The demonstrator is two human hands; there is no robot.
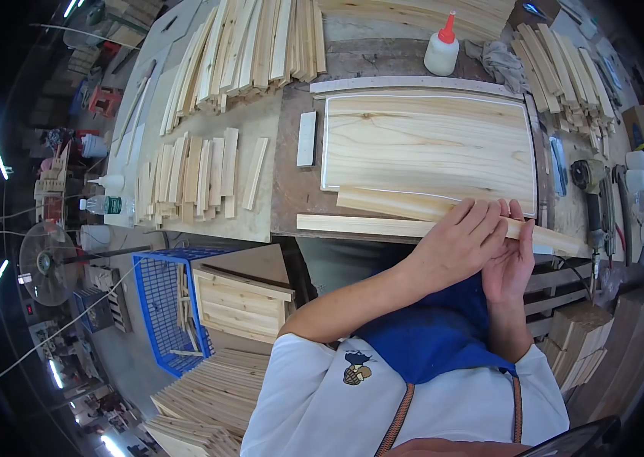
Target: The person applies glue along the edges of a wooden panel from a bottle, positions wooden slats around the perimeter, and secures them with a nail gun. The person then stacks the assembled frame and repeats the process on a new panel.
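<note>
A pale wooden panel (428, 145) lies flat on the bench, with a white line, apparently glue, running near its edges. Along its near side is a wooden strip (390, 202), tilted slightly across the panel's edge. Closer to me, a second strip (360, 225) lies along the bench's front edge. My left hand (455, 244) is closed over the strips, fingers bent and pressed together. Beside it, my right hand (511, 263) wraps around the tilted strip from the near side, thumb up. The fingers hide part of both strips.
A white glue bottle with red tip (442, 49) stands behind the panel, near a grey rag (501, 65). Stacked strips lie left (192, 171), back left (249, 46) and right (565, 76). A power drill (587, 179) lies right. A blue crate (173, 305) stands below left.
</note>
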